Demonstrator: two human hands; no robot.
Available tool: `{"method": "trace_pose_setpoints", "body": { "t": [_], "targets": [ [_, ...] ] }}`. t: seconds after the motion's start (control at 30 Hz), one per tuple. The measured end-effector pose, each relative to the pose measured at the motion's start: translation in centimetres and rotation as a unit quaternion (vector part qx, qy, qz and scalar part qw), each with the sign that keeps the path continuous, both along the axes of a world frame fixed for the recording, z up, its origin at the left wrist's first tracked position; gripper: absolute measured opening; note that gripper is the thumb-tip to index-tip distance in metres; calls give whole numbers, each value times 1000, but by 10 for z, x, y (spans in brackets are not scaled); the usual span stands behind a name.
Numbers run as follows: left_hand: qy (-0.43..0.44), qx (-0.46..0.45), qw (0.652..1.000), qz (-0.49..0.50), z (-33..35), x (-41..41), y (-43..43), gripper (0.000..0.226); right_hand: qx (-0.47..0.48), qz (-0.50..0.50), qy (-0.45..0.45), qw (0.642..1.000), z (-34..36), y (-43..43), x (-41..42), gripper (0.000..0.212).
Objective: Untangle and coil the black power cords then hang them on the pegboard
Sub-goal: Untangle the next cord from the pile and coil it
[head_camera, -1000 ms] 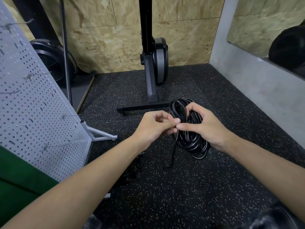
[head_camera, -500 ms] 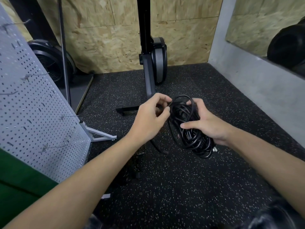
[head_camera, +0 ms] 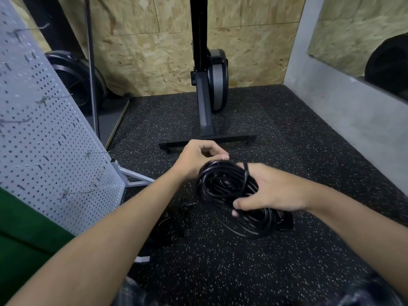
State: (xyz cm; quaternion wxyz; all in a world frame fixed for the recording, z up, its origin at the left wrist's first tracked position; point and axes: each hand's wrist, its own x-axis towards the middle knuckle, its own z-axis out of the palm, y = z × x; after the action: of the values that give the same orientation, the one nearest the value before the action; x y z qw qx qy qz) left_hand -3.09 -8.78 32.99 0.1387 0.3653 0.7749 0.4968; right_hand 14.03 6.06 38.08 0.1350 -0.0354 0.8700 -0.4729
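Head view: the coiled black power cord, right of the pegboard, sits in the right hand, whose fingers curl round the loops, thumb across. The left hand, nearer the pegboard, pinches the loose tail; wrapping it snugly round the bundle would likely lock the coil.

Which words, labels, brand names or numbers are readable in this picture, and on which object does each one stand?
No text can be read in this view.
The coiled black cord, the pegboard, the black machine stand and the speckled floor show no print; any fine marking on the cord is too small to tell.
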Motion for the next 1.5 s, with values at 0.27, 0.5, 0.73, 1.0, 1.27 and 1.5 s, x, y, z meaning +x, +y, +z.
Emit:
{"method": "trace_pose_setpoints", "body": {
  "t": [0.27,0.5,0.73,1.0,1.27,1.5],
  "targets": [
    [-16,-61,996,-58,-22,18,0,35,4,-77,1,997,7,7,1,19],
    [-64,-50,995,-58,-38,26,10,15,93,-223,16,970,-1,25,-7,36],
    [-41,-81,996,-10,-44,51,24,6,190,-274,67,940,-9,41,-13,22],
    [-93,-222,966,-96,-24,50,20,29,190,-284,86,936,-9,43,-11,26],
    [110,-240,954,-141,-27,52,24,28,142,-267,107,947,-21,29,-14,24],
    [178,-277,936,-123,-30,55,27,34,256,-213,46,942,-32,15,-18,41]
  ]
}}
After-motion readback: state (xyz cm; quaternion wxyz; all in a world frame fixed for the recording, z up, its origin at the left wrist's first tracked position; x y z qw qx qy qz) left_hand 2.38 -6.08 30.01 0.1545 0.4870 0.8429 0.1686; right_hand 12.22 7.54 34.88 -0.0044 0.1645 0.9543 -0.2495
